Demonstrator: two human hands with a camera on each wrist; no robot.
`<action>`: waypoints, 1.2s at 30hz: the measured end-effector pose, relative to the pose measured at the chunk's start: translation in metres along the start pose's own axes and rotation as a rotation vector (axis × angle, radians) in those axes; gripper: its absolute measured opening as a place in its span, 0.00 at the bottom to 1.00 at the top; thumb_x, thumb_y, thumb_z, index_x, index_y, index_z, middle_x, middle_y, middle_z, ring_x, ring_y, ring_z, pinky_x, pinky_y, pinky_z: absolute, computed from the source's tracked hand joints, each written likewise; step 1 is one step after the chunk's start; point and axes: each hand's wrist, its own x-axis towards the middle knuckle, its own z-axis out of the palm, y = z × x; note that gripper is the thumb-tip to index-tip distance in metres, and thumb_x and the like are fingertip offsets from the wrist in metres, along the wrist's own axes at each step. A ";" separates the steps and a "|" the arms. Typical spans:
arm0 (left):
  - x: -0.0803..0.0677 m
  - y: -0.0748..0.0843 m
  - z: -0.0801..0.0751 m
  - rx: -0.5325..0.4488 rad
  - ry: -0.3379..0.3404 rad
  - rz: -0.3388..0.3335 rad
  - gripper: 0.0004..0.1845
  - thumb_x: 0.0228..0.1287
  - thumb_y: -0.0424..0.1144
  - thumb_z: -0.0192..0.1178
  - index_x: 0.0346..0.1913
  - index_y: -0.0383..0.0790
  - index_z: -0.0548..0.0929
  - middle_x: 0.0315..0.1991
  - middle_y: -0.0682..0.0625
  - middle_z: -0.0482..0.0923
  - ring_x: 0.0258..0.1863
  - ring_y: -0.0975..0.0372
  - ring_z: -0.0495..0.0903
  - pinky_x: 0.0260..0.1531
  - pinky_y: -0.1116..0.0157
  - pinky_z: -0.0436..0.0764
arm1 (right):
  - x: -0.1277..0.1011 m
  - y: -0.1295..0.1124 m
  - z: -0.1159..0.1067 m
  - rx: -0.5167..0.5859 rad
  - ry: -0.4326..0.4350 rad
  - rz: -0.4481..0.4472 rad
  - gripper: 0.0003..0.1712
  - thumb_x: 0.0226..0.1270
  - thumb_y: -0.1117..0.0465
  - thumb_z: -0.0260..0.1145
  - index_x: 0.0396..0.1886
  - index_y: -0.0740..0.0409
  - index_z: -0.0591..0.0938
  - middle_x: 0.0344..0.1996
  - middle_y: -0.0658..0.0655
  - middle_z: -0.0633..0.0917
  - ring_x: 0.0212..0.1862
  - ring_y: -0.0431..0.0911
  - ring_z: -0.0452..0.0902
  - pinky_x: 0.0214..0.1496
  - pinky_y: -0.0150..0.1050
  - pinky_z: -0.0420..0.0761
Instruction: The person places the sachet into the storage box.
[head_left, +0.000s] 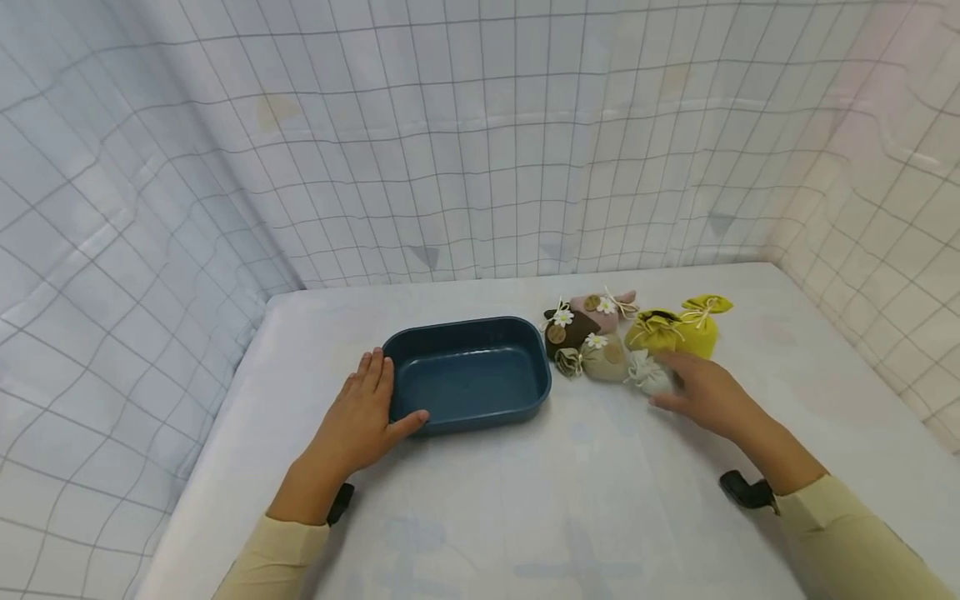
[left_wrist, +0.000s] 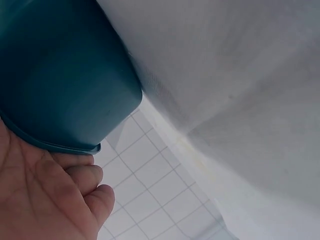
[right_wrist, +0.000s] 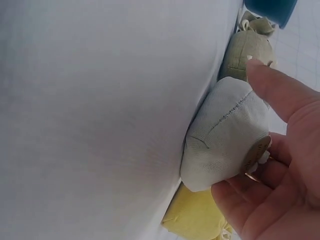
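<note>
A dark blue rectangular dish (head_left: 471, 412) stands on the white-covered table. My left hand (head_left: 358, 418) rests on its left end, fingers over the rim and thumb along the near edge; the left wrist view shows the palm (left_wrist: 45, 195) against the dish's outer wall (left_wrist: 75, 80). To the right, my right hand (head_left: 705, 392) is around a small white drawstring pouch (head_left: 651, 375), fingers on its far side and thumb on the near side. In the right wrist view this pouch (right_wrist: 220, 132) lies on the table; the thumb is straight and some fingertips are hidden behind it.
Left of the white pouch lies a beige pouch (head_left: 603, 360) with a daisy. Behind are a dark brown pouch (head_left: 573, 332), a pink pouch (head_left: 588, 310), a mustard pouch (head_left: 652, 333) and a yellow pouch (head_left: 701, 337). Gridded white cloth (head_left: 487, 167) hangs around the table.
</note>
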 end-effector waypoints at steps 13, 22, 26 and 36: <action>-0.003 -0.002 -0.002 -0.020 0.011 -0.002 0.58 0.67 0.71 0.48 0.76 0.22 0.45 0.78 0.32 0.36 0.77 0.42 0.37 0.71 0.42 0.48 | 0.009 -0.008 0.007 -0.072 0.078 0.001 0.40 0.56 0.59 0.77 0.66 0.68 0.73 0.63 0.71 0.75 0.62 0.68 0.70 0.61 0.64 0.69; -0.001 -0.004 0.001 -0.026 0.007 -0.004 0.58 0.67 0.71 0.48 0.76 0.23 0.45 0.78 0.32 0.37 0.77 0.43 0.37 0.71 0.43 0.48 | 0.012 -0.007 0.014 -0.135 0.110 -0.001 0.38 0.58 0.58 0.76 0.65 0.69 0.73 0.60 0.71 0.77 0.58 0.67 0.74 0.57 0.63 0.73; 0.000 -0.003 0.002 -0.040 0.002 -0.001 0.58 0.67 0.71 0.48 0.76 0.23 0.44 0.78 0.32 0.37 0.77 0.43 0.36 0.71 0.43 0.47 | 0.010 -0.003 0.015 -0.105 0.123 0.025 0.36 0.60 0.58 0.74 0.65 0.67 0.73 0.60 0.70 0.77 0.59 0.66 0.74 0.57 0.63 0.73; 0.000 -0.003 0.003 -0.038 0.004 0.012 0.58 0.67 0.72 0.47 0.76 0.24 0.44 0.78 0.33 0.36 0.77 0.44 0.36 0.71 0.43 0.48 | 0.003 0.000 0.006 -0.008 0.135 0.055 0.31 0.60 0.61 0.74 0.61 0.69 0.77 0.57 0.70 0.80 0.59 0.67 0.74 0.57 0.63 0.72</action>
